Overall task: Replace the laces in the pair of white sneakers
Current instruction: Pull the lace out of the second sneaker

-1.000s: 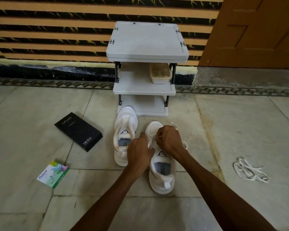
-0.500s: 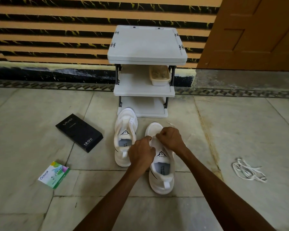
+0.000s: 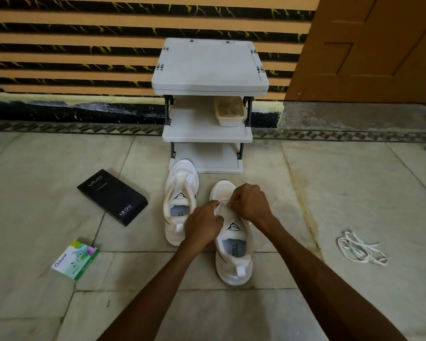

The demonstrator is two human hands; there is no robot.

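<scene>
Two white sneakers stand side by side on the floor, toes pointing away from me. The left sneaker (image 3: 180,200) has no lace in it. Both my hands work over the front of the right sneaker (image 3: 234,252). My left hand (image 3: 203,226) pinches the shoe's left eyelet edge with curled fingers. My right hand (image 3: 250,201) pinches a thin white lace (image 3: 244,181) above the eyelets; a short end shows past my knuckles. A loose bundle of white laces (image 3: 359,248) lies on the floor far to the right.
A grey three-tier rack (image 3: 208,67) stands right behind the sneakers, with a small tub (image 3: 229,112) on its middle shelf. A black phone box (image 3: 112,196) and a small green carton (image 3: 75,259) lie to the left. A wooden door (image 3: 379,45) is at the back right.
Both hands have shifted slightly forward over the right sneaker's eyelets, the right hand drawing the lace up. The sneakers and the loose laces have stayed in place.
</scene>
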